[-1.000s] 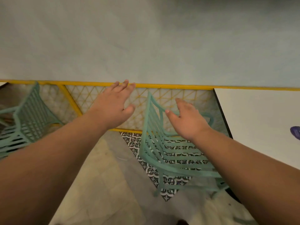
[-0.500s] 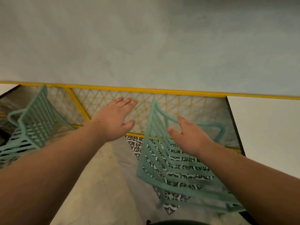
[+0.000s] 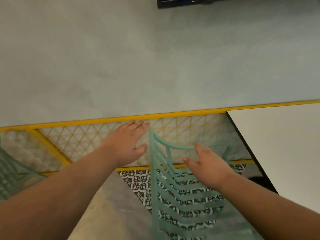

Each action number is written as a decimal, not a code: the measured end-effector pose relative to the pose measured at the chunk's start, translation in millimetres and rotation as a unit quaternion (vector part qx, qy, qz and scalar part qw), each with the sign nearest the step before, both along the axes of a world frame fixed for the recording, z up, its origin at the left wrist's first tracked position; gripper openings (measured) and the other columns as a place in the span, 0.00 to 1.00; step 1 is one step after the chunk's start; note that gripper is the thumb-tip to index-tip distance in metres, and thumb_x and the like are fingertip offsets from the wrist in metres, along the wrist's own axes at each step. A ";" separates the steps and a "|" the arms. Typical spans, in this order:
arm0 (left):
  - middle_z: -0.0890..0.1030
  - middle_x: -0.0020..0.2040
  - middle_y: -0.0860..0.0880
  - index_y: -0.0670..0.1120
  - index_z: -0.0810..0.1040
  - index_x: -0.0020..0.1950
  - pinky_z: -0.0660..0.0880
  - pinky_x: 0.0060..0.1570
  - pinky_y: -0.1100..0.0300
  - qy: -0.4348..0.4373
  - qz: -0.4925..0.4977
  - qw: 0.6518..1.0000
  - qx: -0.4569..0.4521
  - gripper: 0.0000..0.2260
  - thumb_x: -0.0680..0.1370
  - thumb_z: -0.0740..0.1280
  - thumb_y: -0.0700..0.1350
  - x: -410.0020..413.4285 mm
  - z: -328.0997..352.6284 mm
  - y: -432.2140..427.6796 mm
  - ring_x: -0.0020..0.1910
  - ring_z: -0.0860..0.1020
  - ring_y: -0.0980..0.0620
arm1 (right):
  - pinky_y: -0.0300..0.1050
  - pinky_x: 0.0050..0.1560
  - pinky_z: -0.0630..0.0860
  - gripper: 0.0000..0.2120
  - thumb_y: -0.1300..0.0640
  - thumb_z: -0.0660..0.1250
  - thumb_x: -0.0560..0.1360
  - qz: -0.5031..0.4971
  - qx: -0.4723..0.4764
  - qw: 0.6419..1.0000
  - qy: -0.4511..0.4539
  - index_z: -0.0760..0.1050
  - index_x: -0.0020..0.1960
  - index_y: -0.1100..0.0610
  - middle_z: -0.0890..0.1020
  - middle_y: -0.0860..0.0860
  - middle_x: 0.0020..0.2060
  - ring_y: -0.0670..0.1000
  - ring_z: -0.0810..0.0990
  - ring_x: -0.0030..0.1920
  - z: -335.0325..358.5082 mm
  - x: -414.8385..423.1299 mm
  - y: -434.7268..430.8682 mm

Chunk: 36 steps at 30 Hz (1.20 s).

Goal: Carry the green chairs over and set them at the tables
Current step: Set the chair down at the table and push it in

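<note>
**Desk:** Head view, what's the shot?
**Reporter:** Both hands spread flat and empty by a green chair (image 3: 187,201) at 5 o'clock: left hand (image 3: 126,144) at its 10, right hand (image 3: 206,165) at its 1.
**Desk:** The table (image 3: 285,144)?
**Reporter:** At 3 o'clock, just beside the chair.
**Desk:** Risk?
**Reporter:** A one-sided grab could swing it into the table or the yellow rail (image 3: 155,116).
</note>
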<state>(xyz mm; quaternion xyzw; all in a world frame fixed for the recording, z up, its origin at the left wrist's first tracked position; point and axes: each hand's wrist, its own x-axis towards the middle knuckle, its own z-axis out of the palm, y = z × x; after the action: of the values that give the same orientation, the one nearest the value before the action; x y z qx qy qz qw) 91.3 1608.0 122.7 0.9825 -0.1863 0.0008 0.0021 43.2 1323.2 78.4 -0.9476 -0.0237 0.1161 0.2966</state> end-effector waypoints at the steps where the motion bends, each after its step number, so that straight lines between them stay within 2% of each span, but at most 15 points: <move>1: 0.50 0.84 0.51 0.55 0.47 0.83 0.49 0.80 0.51 0.000 -0.018 1.000 -0.002 0.34 0.80 0.56 0.61 15.8 -2.5 4.2 0.82 0.48 0.50 | 0.57 0.71 0.69 0.39 0.32 0.57 0.78 -0.017 -0.002 1.000 -0.004 0.50 0.82 0.49 0.67 0.55 0.75 0.57 0.69 0.72 -0.2 5.8 5.4; 4: 0.50 0.84 0.52 0.56 0.46 0.83 0.51 0.80 0.49 0.004 -0.086 0.996 -0.003 0.34 0.81 0.58 0.60 60.9 -9.7 15.7 0.82 0.48 0.51 | 0.56 0.74 0.61 0.40 0.31 0.56 0.78 -0.086 0.004 0.996 -0.008 0.49 0.82 0.49 0.63 0.53 0.79 0.55 0.59 0.78 -3.3 15.5 25.8; 7: 0.49 0.83 0.54 0.57 0.47 0.83 0.49 0.80 0.52 0.008 -0.131 0.991 -0.025 0.34 0.81 0.58 0.59 91.1 -17.7 28.7 0.82 0.48 0.53 | 0.55 0.75 0.59 0.42 0.28 0.54 0.76 -0.136 0.016 0.991 0.006 0.49 0.82 0.48 0.60 0.50 0.80 0.53 0.52 0.80 -8.8 13.5 51.9; 12: 0.49 0.83 0.53 0.56 0.47 0.84 0.47 0.80 0.52 0.030 -0.193 0.981 -0.015 0.34 0.82 0.58 0.59 118.4 -30.1 38.5 0.82 0.47 0.52 | 0.53 0.76 0.57 0.42 0.28 0.55 0.76 -0.193 -0.004 0.981 0.027 0.48 0.82 0.48 0.59 0.48 0.80 0.52 0.54 0.80 -22.3 -4.9 85.5; 16: 0.48 0.83 0.54 0.57 0.46 0.83 0.47 0.80 0.54 0.032 -0.210 0.977 -0.025 0.34 0.81 0.58 0.60 138.5 -35.8 31.7 0.82 0.47 0.53 | 0.54 0.78 0.50 0.44 0.26 0.52 0.74 -0.207 -0.021 0.977 0.040 0.45 0.82 0.47 0.57 0.47 0.81 0.52 0.49 0.81 -28.2 -13.5 87.3; 20: 0.48 0.83 0.55 0.57 0.46 0.84 0.44 0.78 0.57 0.029 -0.237 0.970 -0.034 0.34 0.82 0.57 0.61 152.7 -46.8 14.9 0.82 0.47 0.54 | 0.53 0.77 0.49 0.42 0.27 0.53 0.76 -0.248 -0.036 0.967 0.031 0.46 0.82 0.47 0.58 0.47 0.81 0.52 0.48 0.81 -32.5 -18.3 81.5; 25: 0.48 0.83 0.57 0.59 0.45 0.83 0.47 0.79 0.53 0.044 -0.294 0.954 -0.037 0.35 0.77 0.50 0.66 172.2 -67.6 0.4 0.81 0.46 0.55 | 0.53 0.78 0.47 0.44 0.26 0.52 0.75 -0.301 -0.055 0.950 0.064 0.44 0.82 0.46 0.57 0.47 0.81 0.53 0.47 0.81 -39.4 -29.2 87.8; 29: 0.49 0.83 0.57 0.60 0.43 0.82 0.46 0.79 0.53 0.056 -0.349 0.935 -0.036 0.36 0.77 0.50 0.67 210.2 -91.1 -8.0 0.81 0.45 0.56 | 0.53 0.78 0.45 0.43 0.26 0.52 0.76 -0.381 -0.064 0.918 0.086 0.44 0.82 0.46 0.55 0.46 0.81 0.53 0.46 0.81 -47.8 -24.9 103.9; 33: 0.49 0.82 0.60 0.63 0.43 0.81 0.48 0.79 0.51 0.079 -0.406 0.909 -0.048 0.35 0.77 0.50 0.69 246.0 -109.0 -4.5 0.80 0.45 0.57 | 0.54 0.78 0.47 0.42 0.27 0.52 0.77 -0.473 -0.037 0.874 0.104 0.44 0.83 0.46 0.56 0.46 0.81 0.53 0.47 0.81 -57.2 -13.5 146.2; 36: 0.47 0.82 0.60 0.64 0.42 0.81 0.44 0.78 0.52 0.093 -0.441 0.892 -0.022 0.35 0.78 0.50 0.69 261.9 -121.4 10.7 0.81 0.45 0.55 | 0.54 0.78 0.49 0.42 0.27 0.52 0.77 -0.513 -0.016 0.849 0.123 0.46 0.83 0.47 0.57 0.46 0.81 0.54 0.48 0.81 -65.4 -3.5 188.1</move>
<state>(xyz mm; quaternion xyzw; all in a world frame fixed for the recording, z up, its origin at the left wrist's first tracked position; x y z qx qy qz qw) 353.2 1618.7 1.2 0.7947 -0.5994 -0.0870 0.0413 39.7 1511.3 13.1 -0.8072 0.5048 0.0637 0.2993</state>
